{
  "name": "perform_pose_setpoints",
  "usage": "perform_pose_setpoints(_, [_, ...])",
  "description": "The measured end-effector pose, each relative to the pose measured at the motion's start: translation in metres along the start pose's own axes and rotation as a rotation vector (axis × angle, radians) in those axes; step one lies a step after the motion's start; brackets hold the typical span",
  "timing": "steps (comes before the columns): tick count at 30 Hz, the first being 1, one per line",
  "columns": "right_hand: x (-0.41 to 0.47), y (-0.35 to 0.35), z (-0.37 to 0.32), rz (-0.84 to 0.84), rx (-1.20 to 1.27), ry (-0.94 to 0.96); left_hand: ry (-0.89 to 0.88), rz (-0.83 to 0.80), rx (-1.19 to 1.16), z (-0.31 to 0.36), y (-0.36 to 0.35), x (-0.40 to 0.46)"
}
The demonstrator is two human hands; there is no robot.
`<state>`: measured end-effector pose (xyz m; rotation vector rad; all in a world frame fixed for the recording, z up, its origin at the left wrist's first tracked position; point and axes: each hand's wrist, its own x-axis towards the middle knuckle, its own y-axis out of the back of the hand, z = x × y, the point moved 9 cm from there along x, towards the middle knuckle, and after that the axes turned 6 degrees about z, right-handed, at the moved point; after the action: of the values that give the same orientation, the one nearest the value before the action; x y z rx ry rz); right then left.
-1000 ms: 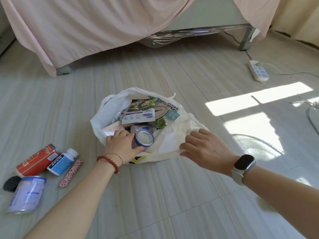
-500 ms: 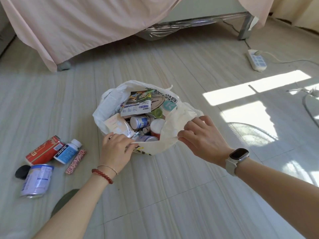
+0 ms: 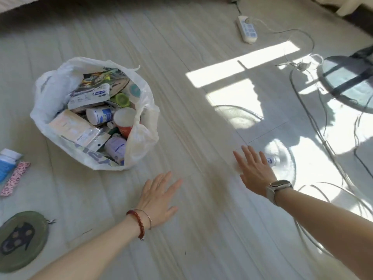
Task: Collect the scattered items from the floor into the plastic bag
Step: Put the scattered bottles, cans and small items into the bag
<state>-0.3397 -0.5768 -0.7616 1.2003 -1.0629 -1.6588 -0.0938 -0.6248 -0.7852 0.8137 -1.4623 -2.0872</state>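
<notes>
White plastic, crinkled and gaping at the mouth, is seen on the pale striped floor (image 3: 201,98): the white plastic bag (image 3: 143,138) is set upright at the left, well apart from both hands. It is packed with boxes and bottles; a flat printed cardboard box (image 3: 88,96) is laid across the top, a white bottle with a blue label (image 3: 100,115) is tucked below it, a green lid (image 3: 121,100) is glimpsed beside them, and a pale lilac-labelled tub (image 3: 116,147) is wedged at the near edge.

The left hand (image 3: 158,197) is held flat and spread low over the floor, fingers straight, nothing gripped; a red bead bracelet (image 3: 137,223) is worn at the wrist. The right hand (image 3: 254,168) is stretched out further to the right, fingers straight and fanned, nothing pinched; a grey-strapped smartwatch (image 3: 277,187) is worn on its wrist. Just beyond its fingertips a small white bottle with a blue label (image 3: 271,160) is seen lying in the sun patch; whether it is touched cannot be told.

At the left edge, a blue-and-white bottle (image 3: 7,164) is cut off by the frame, with a pink leopard-patterned strip (image 3: 15,178) lying just beside it. A round green pouch with a dark animal face (image 3: 22,239) is lying nearer the person. A white power strip (image 3: 247,30) is lying at the far side, with grey cables (image 3: 323,142) trailing down the right.
</notes>
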Motion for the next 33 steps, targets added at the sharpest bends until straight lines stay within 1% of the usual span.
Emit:
perform_pose_setpoints(1, [0.001, -0.006, 0.014, -0.015, -0.031, -0.054, 0.051, -0.131, -0.02, -0.002, -0.017, 0.006])
perform_pose_setpoints(2, [0.004, -0.012, 0.024, -0.026, -0.048, -0.094, 0.093, -0.225, -0.006, -0.003, -0.029, 0.011])
perform_pose_setpoints(4, [0.01, -0.021, 0.034, -0.055, -0.067, -0.119, 0.122, -0.298, 0.068, -0.004, -0.041, 0.017])
perform_pose_setpoints(5, [0.013, -0.024, 0.034, -0.039, -0.092, -0.109, 0.13, -0.317, 0.1, -0.006, -0.047, 0.018])
perform_pose_setpoints(8, [0.02, -0.012, 0.024, 0.127, -0.287, -0.043, 0.143, -0.333, 0.171, -0.01, -0.053, 0.016])
perform_pose_setpoints(9, [0.019, -0.005, 0.017, 0.189, -0.305, -0.015, 0.14, -0.32, 0.18, -0.008, -0.052, 0.017])
perform_pose_setpoints(10, [0.017, 0.003, 0.01, 0.253, -0.299, 0.01, 0.136, -0.316, 0.192, -0.007, -0.051, 0.018])
perform_pose_setpoints(12, [0.015, 0.007, -0.012, 0.309, -0.255, 0.087, 0.138, -0.33, 0.207, -0.005, -0.049, 0.019])
perform_pose_setpoints(13, [0.013, 0.012, -0.025, 0.333, -0.211, 0.129, 0.144, -0.336, 0.2, -0.005, -0.047, 0.019])
perform_pose_setpoints(14, [0.011, 0.022, -0.037, 0.363, -0.143, 0.152, 0.134, -0.305, 0.175, -0.003, -0.041, 0.019])
perform_pose_setpoints(15, [0.009, 0.037, -0.046, 0.411, -0.052, 0.164, 0.082, -0.202, 0.152, 0.002, -0.027, 0.021])
perform_pose_setpoints(16, [0.007, 0.056, -0.054, 0.464, 0.046, 0.166, 0.01, -0.04, 0.136, 0.009, -0.007, 0.024])
perform_pose_setpoints(18, [0.004, 0.104, -0.065, 0.598, 0.231, 0.165, -0.1, 0.229, 0.035, 0.014, 0.035, 0.017])
perform_pose_setpoints(20, [0.004, 0.155, -0.07, 0.732, 0.441, 0.146, -0.2, 0.467, -0.049, 0.012, 0.079, 0.004])
perform_pose_setpoints(21, [0.007, 0.176, -0.073, 0.778, 0.582, 0.135, -0.219, 0.59, -0.061, 0.007, 0.1, -0.005])
perform_pose_setpoints(23, [0.015, 0.217, -0.089, 0.853, 0.816, 0.172, -0.188, 0.779, -0.071, -0.009, 0.142, -0.022])
perform_pose_setpoints(25, [0.022, 0.254, -0.116, 0.935, 0.934, 0.268, -0.112, 0.908, -0.082, -0.035, 0.168, -0.033])
perform_pose_setpoints(26, [0.028, 0.269, -0.131, 0.94, 0.973, 0.307, -0.045, 0.949, -0.103, -0.052, 0.173, -0.038])
perform_pose_setpoints(28, [0.044, 0.289, -0.168, 0.85, 1.013, 0.385, 0.197, 0.982, -0.21, -0.099, 0.17, -0.048])
perform_pose_setpoints(29, [0.053, 0.292, -0.19, 0.764, 0.997, 0.428, 0.372, 0.977, -0.276, -0.126, 0.163, -0.056])
perform_pose_setpoints(30, [0.061, 0.29, -0.213, 0.667, 0.936, 0.465, 0.569, 0.935, -0.336, -0.154, 0.149, -0.063])
perform_pose_setpoints(31, [0.069, 0.282, -0.236, 0.574, 0.825, 0.494, 0.761, 0.855, -0.405, -0.177, 0.132, -0.071])
perform_pose_setpoints(32, [0.076, 0.27, -0.256, 0.495, 0.685, 0.515, 0.921, 0.765, -0.491, -0.195, 0.115, -0.078])
perform_pose_setpoints(33, [0.081, 0.257, -0.273, 0.44, 0.542, 0.531, 1.026, 0.688, -0.609, -0.21, 0.097, -0.082])
